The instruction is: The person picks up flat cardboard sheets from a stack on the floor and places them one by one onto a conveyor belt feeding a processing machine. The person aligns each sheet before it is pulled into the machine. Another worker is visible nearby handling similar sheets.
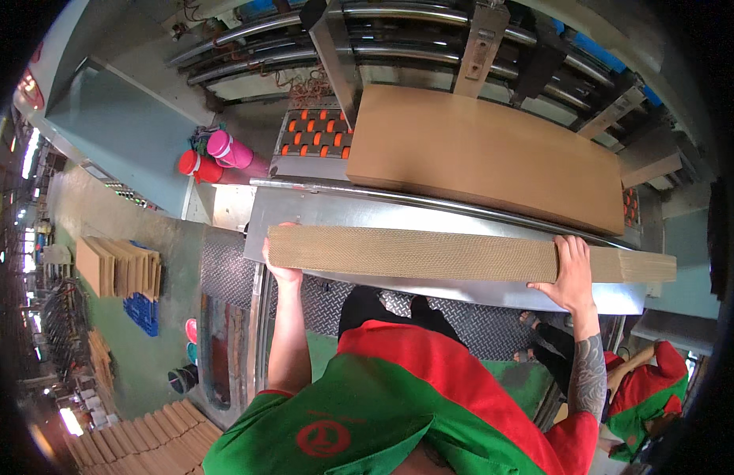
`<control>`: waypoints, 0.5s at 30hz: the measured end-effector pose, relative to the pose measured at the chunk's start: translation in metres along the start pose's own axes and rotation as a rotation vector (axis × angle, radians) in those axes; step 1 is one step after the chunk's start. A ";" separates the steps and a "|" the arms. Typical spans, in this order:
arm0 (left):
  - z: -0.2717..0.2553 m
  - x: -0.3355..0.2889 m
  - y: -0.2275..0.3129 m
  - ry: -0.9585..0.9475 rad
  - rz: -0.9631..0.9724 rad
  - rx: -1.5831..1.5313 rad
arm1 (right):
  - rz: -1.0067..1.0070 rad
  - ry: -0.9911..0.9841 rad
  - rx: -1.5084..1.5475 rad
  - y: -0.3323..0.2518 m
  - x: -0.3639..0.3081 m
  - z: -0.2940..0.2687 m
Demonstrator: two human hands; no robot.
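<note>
A long stack of corrugated cardboard sheets (414, 252) spans the steel table (462, 299) in front of me, its fluted edges facing up. My left hand (283, 267) grips the stack at its left end, the fingers mostly hidden behind it. Toward the right end, my right hand (571, 273) clasps the stack, with fingers over the top edges and the thumb on the near side. To the right of that hand the sheets fan slightly apart. Just beyond the table's far edge, a brown cardboard pile (485, 154) lies flat inside the machine.
Metal guide plates (479, 49) and bars stand behind the pile. Orange rollers (315, 133) show at its left. Pink (228, 149) and red (199, 166) jugs stand beside the machine. A co-worker (648, 388) is at lower right. More cardboard (117, 267) stands on the left floor.
</note>
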State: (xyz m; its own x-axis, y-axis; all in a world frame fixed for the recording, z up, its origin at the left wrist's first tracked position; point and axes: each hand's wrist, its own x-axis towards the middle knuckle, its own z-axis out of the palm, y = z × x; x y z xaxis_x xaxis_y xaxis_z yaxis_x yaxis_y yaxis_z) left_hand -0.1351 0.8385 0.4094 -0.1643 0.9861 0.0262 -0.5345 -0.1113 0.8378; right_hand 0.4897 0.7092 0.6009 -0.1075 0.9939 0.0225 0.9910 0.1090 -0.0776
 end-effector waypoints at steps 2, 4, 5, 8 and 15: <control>-0.001 0.001 0.000 0.065 0.096 0.162 | -0.043 0.054 0.024 0.005 -0.001 0.006; 0.000 0.002 -0.003 0.077 0.169 0.340 | -0.058 0.088 0.025 0.009 -0.001 0.009; 0.002 0.003 -0.003 0.082 0.089 0.105 | -0.058 0.095 0.018 0.010 -0.001 0.011; 0.011 0.014 -0.005 0.003 0.032 -0.200 | -0.037 0.115 0.005 0.006 -0.003 0.013; 0.017 0.072 0.020 -0.090 0.101 -0.007 | -0.009 0.183 0.012 -0.010 0.006 -0.007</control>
State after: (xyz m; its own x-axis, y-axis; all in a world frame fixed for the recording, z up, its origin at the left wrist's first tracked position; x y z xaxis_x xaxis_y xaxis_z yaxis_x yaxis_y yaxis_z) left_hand -0.1439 0.9091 0.4374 -0.1424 0.9769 0.1595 -0.5247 -0.2112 0.8247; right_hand 0.4793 0.7143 0.6087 -0.0989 0.9740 0.2038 0.9889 0.1190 -0.0887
